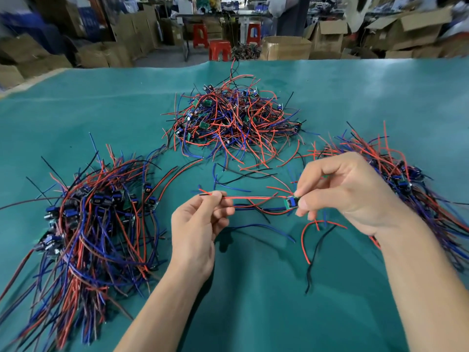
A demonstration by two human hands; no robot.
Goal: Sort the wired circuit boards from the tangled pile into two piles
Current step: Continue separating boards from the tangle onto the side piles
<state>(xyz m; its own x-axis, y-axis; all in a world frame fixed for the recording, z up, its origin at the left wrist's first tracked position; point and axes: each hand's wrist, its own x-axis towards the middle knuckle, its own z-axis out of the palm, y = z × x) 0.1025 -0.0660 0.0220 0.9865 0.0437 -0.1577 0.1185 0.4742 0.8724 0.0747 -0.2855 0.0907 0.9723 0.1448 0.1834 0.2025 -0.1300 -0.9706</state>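
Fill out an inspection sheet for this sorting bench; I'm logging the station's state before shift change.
Surface: teal mat covering the table.
Job's things: tangled pile at centre back; left sorted pile; right sorted pile; one circuit board held above the mat.
Clutter: loose red, black and blue wires lying on the mat under the hands.
Grippers: left hand pinches the board's red and black wire pair near its free end; right hand pinches the board.
Cables: the pair is stretched straight between the hands.
Surroundings: cardboard boxes, red stools.
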